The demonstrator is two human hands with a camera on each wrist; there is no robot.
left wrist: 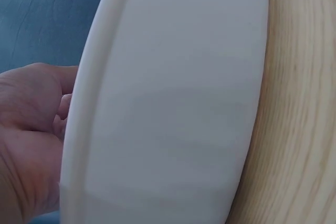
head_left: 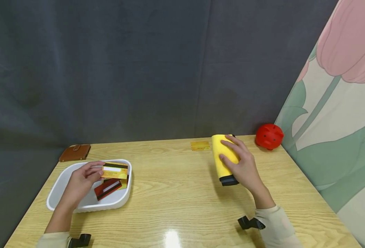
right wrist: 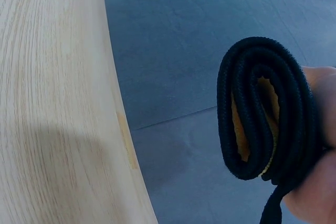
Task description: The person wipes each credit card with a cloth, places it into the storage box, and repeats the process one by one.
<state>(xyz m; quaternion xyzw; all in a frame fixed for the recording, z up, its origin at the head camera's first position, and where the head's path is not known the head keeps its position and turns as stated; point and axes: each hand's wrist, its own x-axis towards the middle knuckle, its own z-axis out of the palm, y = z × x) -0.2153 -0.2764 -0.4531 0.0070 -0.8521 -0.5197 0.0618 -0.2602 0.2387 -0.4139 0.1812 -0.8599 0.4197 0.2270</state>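
My left hand [head_left: 78, 182] pinches a yellow bank card [head_left: 115, 170] with a black stripe and white strip. It is held over the white plastic tray [head_left: 127, 196], where a dark red card [head_left: 108, 188] lies on other cards. In the left wrist view the tray's outer wall [left wrist: 168, 103] hides my fingertips and the card. On the right, my right hand [head_left: 243, 165] grips a rolled yellow towel [head_left: 221, 151] with black edging, held above the table. The right wrist view shows the roll's end, where black edging [right wrist: 299, 119] winds around yellow cloth.
A brown leather wallet [head_left: 75, 153] lies behind the tray at the table's far left. One more yellow card [head_left: 200, 145] rests near the back edge, left of the towel. A red piggy bank [head_left: 269, 136] stands at the back right corner, by the flowered wall.
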